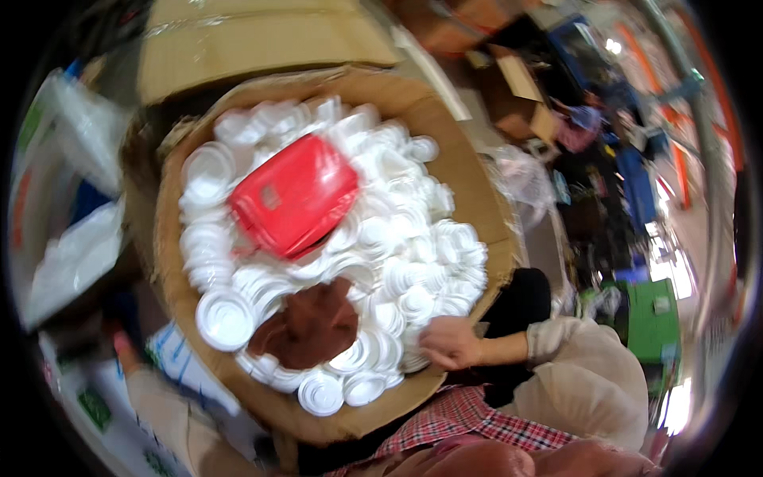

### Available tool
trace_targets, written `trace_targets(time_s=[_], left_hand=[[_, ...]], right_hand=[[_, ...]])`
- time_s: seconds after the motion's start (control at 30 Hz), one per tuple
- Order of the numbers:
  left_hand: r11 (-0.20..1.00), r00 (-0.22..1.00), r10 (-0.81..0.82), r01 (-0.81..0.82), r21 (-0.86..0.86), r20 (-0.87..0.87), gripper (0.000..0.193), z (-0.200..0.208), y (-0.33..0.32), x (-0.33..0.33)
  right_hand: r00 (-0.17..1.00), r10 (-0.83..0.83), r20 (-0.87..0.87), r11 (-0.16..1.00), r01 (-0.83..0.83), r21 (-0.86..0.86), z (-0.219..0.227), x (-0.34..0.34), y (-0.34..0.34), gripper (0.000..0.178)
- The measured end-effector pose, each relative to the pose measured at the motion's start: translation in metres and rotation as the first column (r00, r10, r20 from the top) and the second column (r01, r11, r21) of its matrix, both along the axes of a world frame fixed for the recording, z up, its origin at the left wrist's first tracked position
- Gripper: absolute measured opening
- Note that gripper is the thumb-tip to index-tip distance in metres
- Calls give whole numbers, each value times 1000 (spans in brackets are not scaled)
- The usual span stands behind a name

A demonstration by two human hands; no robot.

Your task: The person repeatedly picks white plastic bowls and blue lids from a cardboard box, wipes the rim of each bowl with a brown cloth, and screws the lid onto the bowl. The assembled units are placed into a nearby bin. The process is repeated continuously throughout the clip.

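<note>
A large cardboard box (497,230) is heaped with white round plastic lids (385,238), some of them stacked in rows. On top lies a shiny red pouch-like case (298,195), tilted. Nearer me, a smooth dark brown patch (310,326) shows among the lids; what it is I cannot make out. My right hand (451,343) rests at the box's near right side, over the lids by the rim, its fingers curled; anything inside them is hidden. Outside the box, low at the left, my left hand (122,350) is small and blurred beside a white package with blue marks (179,362).
A closed cardboard carton (262,44) stands beyond the box. Clear plastic bags (79,135) fill the left side, and more plastic wrap (524,183) lies to the right. Farther right are an open carton (513,95), a green bin (652,322) and a metal post (703,159).
</note>
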State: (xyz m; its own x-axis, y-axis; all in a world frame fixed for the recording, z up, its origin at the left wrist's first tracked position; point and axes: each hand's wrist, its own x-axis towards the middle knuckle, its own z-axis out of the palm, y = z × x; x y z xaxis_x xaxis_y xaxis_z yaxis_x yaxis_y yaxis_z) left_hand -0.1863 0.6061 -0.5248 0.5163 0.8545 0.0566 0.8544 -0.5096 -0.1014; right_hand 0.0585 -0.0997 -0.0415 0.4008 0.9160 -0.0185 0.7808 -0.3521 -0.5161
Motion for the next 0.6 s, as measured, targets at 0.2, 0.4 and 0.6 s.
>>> trace_targets(time_s=[0.2, 0.4, 0.6], left_hand=[[953, 813, 280, -172, -248, 510, 33, 46, -25, -37], [966, 402, 257, -138, -220, 879, 38, 233, -152, -60], [899, 407, 96, 356, -255, 908, 30, 449, -314, -4]], right_hand=[[999, -39, 10, 999, 39, 19, -7, -17, -18, 7], [999, -33, 9, 996, 32, 86, -9, -16, -19, 15], [994, -50, -100, 991, 62, 121, -2, -11, -10, 48]])
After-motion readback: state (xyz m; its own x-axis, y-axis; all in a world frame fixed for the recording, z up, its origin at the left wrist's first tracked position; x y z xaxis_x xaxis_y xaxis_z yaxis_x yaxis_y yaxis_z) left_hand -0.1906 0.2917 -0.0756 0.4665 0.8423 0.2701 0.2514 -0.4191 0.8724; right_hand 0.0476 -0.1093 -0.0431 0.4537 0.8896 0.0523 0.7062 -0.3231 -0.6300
